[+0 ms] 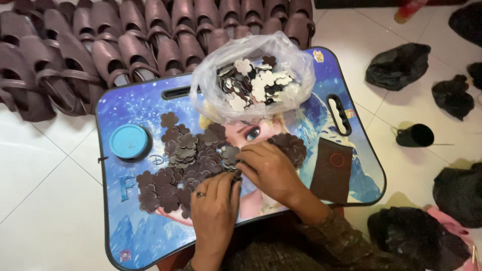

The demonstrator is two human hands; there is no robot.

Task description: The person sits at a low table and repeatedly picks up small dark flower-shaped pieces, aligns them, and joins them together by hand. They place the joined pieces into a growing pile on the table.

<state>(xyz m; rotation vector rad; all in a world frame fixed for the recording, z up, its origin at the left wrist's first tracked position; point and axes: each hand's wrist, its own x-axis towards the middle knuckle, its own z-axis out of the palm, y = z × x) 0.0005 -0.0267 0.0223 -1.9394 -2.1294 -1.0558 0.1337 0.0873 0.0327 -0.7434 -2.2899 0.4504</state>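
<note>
Both hands meet over the brown flower cutouts on the blue surface; left hand and right hand seemingly pinch pieces.

Bare tray strip left of the hands; flower heap, bag, perhaps cup crowding ahead.

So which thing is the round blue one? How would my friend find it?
Look at the big blue picture tray on the white floor. Near its left edge, beside the pile of brown flower-shaped pieces, sits a blue lid. It is the only round, plain blue thing there; everything next to it is brown and petal-edged.
</note>
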